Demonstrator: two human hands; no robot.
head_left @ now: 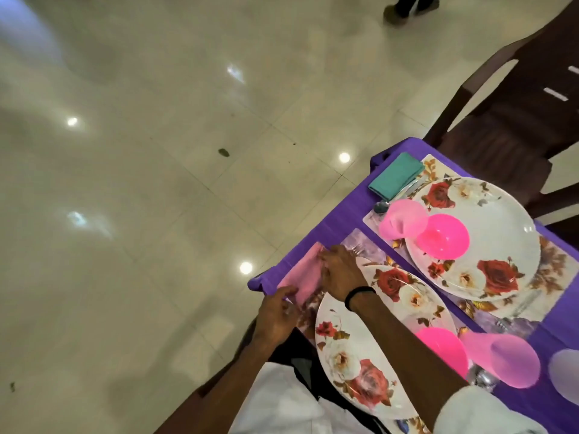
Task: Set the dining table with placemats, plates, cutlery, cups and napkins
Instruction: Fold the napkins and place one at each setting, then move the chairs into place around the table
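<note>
**Two settings nearly laid, the pink napkin going down last**

We have both hands on the pink napkin (302,275) at the near-left corner of the purple table (341,220). Our left hand (277,314) pinches its near end with curled fingers, while our right hand (340,274) lies over its far end, fingers bent onto the cloth; whether it grips or only presses, we cannot tell. The napkin sits just beside the near plate (369,336), partly over the edge of the near placemat (357,242).

At this place the plate is down, a pink bowl (441,346) rests on it, and a pink cup (504,360) lies beside it. The cutlery here is mostly hidden under our arm, so we cannot confirm it.

The far setting looks complete to us: far placemat (554,264), far plate (488,242) with its own bowl (443,234), a second cup (402,219), a spoon (380,207) and a folded green napkin (395,174).

We judge that little is left here beyond squaring this napkin. A pale round thing (565,374) at the right edge hints at further places that we cannot see.
</note>
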